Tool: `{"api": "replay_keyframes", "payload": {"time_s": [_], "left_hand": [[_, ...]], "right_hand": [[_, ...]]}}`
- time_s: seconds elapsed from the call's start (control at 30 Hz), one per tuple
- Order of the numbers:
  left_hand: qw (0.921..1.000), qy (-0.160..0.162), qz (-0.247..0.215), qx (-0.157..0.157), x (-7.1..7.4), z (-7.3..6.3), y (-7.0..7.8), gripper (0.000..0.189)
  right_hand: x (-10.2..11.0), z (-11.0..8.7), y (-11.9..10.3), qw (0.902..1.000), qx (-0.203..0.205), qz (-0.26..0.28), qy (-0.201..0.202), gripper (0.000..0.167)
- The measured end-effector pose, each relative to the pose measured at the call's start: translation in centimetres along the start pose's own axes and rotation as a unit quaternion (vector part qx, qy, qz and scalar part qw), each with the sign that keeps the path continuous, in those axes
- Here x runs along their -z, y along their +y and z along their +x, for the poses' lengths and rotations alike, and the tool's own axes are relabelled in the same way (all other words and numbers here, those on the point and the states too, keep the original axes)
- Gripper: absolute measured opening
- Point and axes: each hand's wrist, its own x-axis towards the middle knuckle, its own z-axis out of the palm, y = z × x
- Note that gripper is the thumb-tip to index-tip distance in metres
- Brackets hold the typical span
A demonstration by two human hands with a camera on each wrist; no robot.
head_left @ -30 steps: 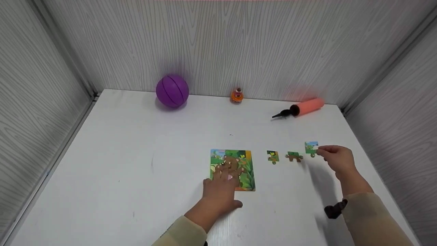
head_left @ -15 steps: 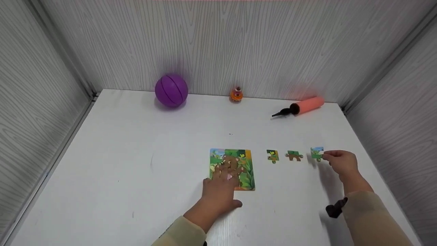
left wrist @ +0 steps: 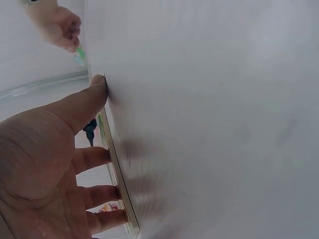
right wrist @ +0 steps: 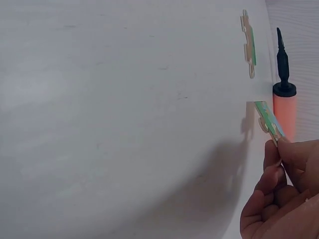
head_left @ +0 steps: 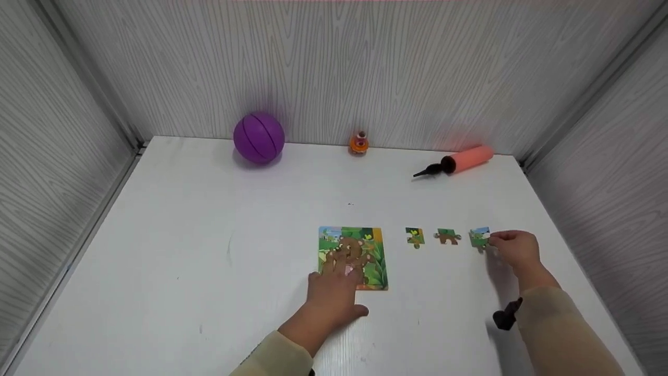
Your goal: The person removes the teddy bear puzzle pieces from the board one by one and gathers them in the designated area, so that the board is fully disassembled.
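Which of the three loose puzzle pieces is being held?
The rightmost piece, partly blue, pinched in the right hand; the middle piece and leftmost piece lie on the table.

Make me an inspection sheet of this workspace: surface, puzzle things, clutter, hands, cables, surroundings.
Surface: white table, a few small dark marks.
Puzzle things: bear puzzle partly covered by a hand; yellow-marked piece and brown-and-green piece lie loose to its right; blue-topped piece is held.
Clutter: purple ball, small orange toy and pink pump along the back.
Hands: left hand rests on the puzzle; right hand pinches the blue-topped piece.
Cables: nothing seen.
Surroundings: pale wood-grain back wall, left wall and right wall.
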Motion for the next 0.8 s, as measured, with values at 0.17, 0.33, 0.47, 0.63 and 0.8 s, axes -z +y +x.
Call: {"api": "replay_keyframes", "payload": {"time_s": [0.17,0.33,0.47,0.63,0.8], "left_hand": [[1.0000,0.003,-0.008,-0.001,0.1,-0.1,0.0,0.097],[0.9998,0.003,-0.019,-0.003,0.1,-0.1,0.0,0.099],[0.9997,0.001,-0.025,-0.002,0.1,-0.1,0.0,0.100],[0.9997,-0.005,-0.024,0.003,0.1,0.0,-0.1,0.100],[0.9997,-0.009,-0.021,0.005,0.0,0.0,-0.1,0.098]], "right_hand": [[-0.2,0.2,0.0,0.9999,0.004,-0.011,0.002,0.040],[-0.3,0.2,0.1,0.9999,-0.004,-0.014,0.003,0.039],[-0.4,0.4,0.3,0.9999,-0.005,-0.011,0.006,0.038],[-0.5,0.9,0.6,0.9999,0.007,-0.005,0.014,0.037],[-0.5,1.1,0.9,0.9999,0.001,0.009,0.008,0.039]]}}
